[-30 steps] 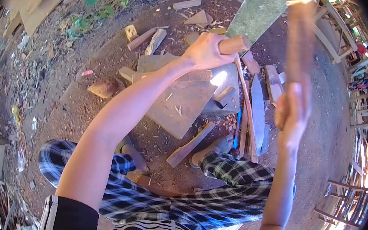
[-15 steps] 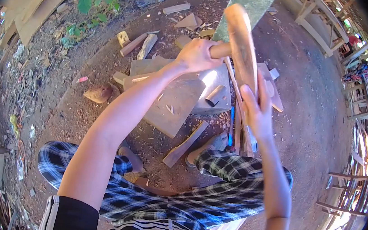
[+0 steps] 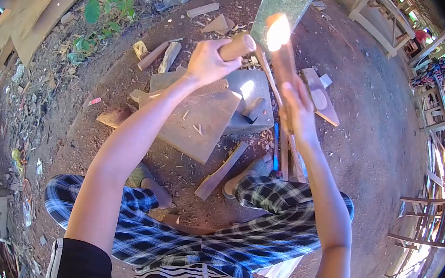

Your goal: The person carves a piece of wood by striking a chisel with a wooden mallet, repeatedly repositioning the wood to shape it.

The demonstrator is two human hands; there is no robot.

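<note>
My left hand [image 3: 208,63] is closed round a thick wooden handle [image 3: 238,48], its round end showing; whatever lies beyond the fist is hidden. To its right, my right hand [image 3: 299,113] grips the lower part of a long wooden piece [image 3: 284,63], whose upper end glares in sunlight. The two held things are apart. Below them lie a flat wooden board [image 3: 194,125] and a grey block [image 3: 266,88], with a short dark-ended cylinder [image 3: 255,108] on the block.
A greyish flat panel [image 3: 286,6] stands at the top. Wood offcuts [image 3: 221,170] and a blue rod [image 3: 276,145] lie near my feet. A plant [image 3: 106,2] grows upper left. Wooden frames [image 3: 381,22] line the right, where part of a person [image 3: 423,35] shows.
My left hand and the handle have moved left, away from the wooden piece. The wooden piece has shifted down and left with my right hand. The view has shifted slightly.
</note>
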